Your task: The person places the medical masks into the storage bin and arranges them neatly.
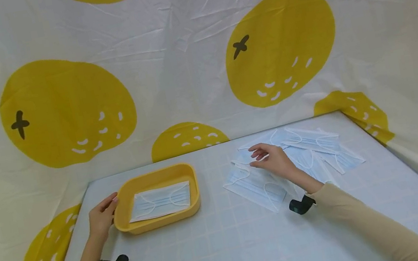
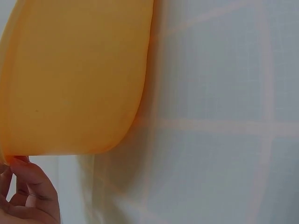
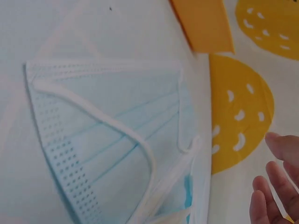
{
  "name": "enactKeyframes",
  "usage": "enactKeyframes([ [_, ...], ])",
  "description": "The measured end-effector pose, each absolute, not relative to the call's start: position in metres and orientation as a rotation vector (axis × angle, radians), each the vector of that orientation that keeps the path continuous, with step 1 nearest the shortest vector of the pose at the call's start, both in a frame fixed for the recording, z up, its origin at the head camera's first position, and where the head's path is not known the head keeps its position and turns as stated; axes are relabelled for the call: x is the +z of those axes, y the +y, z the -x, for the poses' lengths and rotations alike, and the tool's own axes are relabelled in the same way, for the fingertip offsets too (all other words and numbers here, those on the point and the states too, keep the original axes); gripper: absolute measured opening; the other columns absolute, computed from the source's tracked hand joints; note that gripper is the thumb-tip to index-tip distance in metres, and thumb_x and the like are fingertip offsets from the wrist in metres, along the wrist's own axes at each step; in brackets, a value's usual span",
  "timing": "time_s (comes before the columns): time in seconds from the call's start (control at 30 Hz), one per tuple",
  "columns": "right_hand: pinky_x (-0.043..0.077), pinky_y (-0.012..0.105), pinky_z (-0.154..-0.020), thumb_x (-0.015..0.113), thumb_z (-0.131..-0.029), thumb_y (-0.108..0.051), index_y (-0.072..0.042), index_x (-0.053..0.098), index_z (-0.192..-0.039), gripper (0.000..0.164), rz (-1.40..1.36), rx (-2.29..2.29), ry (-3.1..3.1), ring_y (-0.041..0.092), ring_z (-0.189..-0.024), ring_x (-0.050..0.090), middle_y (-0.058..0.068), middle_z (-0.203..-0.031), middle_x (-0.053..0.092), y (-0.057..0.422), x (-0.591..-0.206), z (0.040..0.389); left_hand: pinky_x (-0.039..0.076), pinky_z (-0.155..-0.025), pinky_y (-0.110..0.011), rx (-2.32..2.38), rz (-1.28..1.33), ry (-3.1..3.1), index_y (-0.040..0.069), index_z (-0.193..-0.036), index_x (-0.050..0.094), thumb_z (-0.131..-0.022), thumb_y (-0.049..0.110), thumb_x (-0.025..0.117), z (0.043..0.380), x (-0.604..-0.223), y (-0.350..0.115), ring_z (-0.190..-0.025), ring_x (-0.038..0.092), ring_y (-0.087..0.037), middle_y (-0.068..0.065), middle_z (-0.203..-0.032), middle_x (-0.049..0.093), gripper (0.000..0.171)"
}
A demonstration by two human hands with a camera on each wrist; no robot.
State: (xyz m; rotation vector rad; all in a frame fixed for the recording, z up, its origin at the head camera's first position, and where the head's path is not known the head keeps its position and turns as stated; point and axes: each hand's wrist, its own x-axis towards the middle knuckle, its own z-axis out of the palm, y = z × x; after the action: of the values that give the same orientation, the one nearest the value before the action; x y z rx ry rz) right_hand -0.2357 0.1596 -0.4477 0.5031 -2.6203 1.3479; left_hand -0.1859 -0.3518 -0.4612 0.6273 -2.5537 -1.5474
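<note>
My left hand (image 1: 100, 217) grips the left end of a yellow tray (image 1: 154, 226), thumb and fingers at its rim; the left wrist view shows the tray's outer wall (image 2: 74, 84) close up. One light blue face mask (image 1: 161, 201) lies flat inside it, ear loops on top. Over a loose pile of face masks on the right hovers my right hand (image 1: 275, 161), fingers slightly bent and apart, holding nothing. Closest below it is a mask (image 1: 256, 183) at the pile's near left side, which fills much of the right wrist view (image 3: 107, 116).
The other masks (image 1: 313, 149) overlap at the back right of the table (image 1: 221, 249), which has a pale checked cover. Behind and at the sides hangs a white cloth (image 1: 192, 82) with big yellow fruit prints. Each wrist carries a small black camera (image 1: 302, 205).
</note>
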Motion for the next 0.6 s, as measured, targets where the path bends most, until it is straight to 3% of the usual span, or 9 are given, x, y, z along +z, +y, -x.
enactKeyframes([
  [0.13,0.056,0.032,-0.077,0.078,-0.080,-0.015,-0.006,0.064,-0.117,0.041,-0.463,1.313,-2.613,0.026,-0.087,0.067,0.016,-0.101,0.071,0.174,-0.451,0.236,0.053,-0.063,-0.015,-1.538,-0.637,-2.549,0.007,-0.141,0.049,-0.099,0.038,0.051,0.185,-0.462,-0.352,-0.071,0.054,0.007,-0.002,-0.113,0.061,0.052],
  [0.43,0.050,0.015,-0.070,0.078,-0.081,-0.016,-0.004,0.062,-0.121,0.045,-0.309,1.320,-2.551,0.024,-0.084,0.067,0.017,-0.101,0.071,0.206,-0.465,0.234,0.051,-0.062,-0.015,-1.503,-0.634,-2.551,0.008,-0.140,0.050,-0.098,0.039,0.051,0.184,-0.465,-0.351,-0.071,0.053,0.008,-0.003,-0.114,0.061,0.052],
  [0.6,0.048,0.012,-0.071,0.076,-0.083,-0.020,-0.006,0.060,-0.124,0.046,-0.186,1.369,-2.549,0.026,-0.089,0.066,0.017,-0.105,0.070,0.223,-0.469,0.235,0.051,-0.062,-0.014,-1.510,-0.632,-2.540,0.008,-0.141,0.048,-0.099,0.039,0.048,0.184,-0.466,-0.349,-0.072,0.052,0.008,-0.014,-0.126,0.057,0.052],
])
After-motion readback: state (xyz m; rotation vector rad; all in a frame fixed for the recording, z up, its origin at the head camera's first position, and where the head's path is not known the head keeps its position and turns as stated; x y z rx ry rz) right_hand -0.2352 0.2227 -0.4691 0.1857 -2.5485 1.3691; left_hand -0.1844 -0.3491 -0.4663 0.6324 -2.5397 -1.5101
